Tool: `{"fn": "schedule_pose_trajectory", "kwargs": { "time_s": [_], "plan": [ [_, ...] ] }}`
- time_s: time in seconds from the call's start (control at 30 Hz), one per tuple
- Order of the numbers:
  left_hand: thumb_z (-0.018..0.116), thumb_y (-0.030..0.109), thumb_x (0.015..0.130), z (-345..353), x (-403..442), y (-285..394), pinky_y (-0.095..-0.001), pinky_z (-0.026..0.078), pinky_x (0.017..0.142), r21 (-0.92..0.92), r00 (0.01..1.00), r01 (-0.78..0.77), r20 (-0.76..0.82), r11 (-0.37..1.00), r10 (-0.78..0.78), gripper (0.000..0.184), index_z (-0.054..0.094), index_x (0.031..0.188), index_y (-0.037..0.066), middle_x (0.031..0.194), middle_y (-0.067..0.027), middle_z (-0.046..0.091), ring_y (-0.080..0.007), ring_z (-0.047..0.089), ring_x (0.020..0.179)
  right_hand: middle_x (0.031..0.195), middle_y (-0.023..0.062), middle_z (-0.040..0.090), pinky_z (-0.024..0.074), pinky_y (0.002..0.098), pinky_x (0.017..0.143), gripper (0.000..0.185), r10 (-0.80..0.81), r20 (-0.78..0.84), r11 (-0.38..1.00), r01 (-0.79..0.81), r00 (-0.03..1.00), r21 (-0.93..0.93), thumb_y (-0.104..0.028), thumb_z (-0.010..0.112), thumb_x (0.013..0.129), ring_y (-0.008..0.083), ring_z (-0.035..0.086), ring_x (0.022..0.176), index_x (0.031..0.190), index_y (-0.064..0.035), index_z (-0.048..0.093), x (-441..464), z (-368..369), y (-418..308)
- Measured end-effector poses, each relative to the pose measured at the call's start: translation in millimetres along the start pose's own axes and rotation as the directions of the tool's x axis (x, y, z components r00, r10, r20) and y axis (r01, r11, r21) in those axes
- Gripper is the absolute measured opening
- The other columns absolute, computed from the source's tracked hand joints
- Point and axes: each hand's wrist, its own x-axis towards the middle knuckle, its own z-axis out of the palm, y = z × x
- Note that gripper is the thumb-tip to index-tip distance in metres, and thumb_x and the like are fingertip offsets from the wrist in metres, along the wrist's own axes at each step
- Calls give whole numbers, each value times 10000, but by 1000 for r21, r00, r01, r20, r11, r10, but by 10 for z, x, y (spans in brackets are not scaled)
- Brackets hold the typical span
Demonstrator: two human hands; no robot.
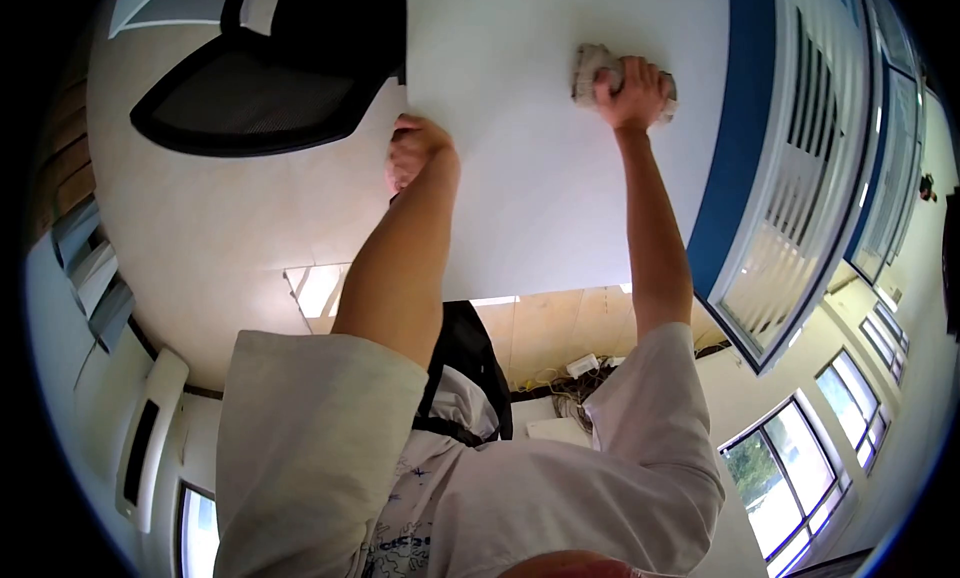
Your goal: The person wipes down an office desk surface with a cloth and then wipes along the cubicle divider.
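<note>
My right hand [632, 93] presses down on a bunched grey-beige cloth [592, 76], its fingers closed around it, on the white tabletop [530, 198] near the blue strip. At the table's left edge is my left hand [418, 150], its fingers curled over the rim. The undersides of those fingers are partly hidden, and a small dark patch shows just below them.
A black mesh chair [255, 93] stands against the table's left side. Along the right runs a blue strip [735, 148] with a slatted glass partition [800, 178] beyond. Tangled cables [572, 393] and a white power strip [582, 365] lie beyond the table's near edge.
</note>
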Motion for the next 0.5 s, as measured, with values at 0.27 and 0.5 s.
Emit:
{"fn": "schedule_pose_trajectory", "kwargs": {
  "time_s": [0.27,0.5],
  "plan": [
    [326,369,955,-328,-97,99,-479,581,723,-95,984,12,177,995,5,594,735,691,28,745,-237,731,-410,737,725,962,110,683,397,481,876,471,231,-32,959,-234,972,-159,-533,516,923,315,621,965,944,-83,653,318,297,-1061],
    [327,377,1005,-242,-34,-42,-486,595,816,-97,975,-86,194,992,104,600,749,777,16,919,-225,766,-420,743,837,1047,126,652,377,523,951,592,270,67,963,-268,961,-32,-637,509,956,343,574,1060,1026,-66,648,228,244,-2255]
  ]
}}
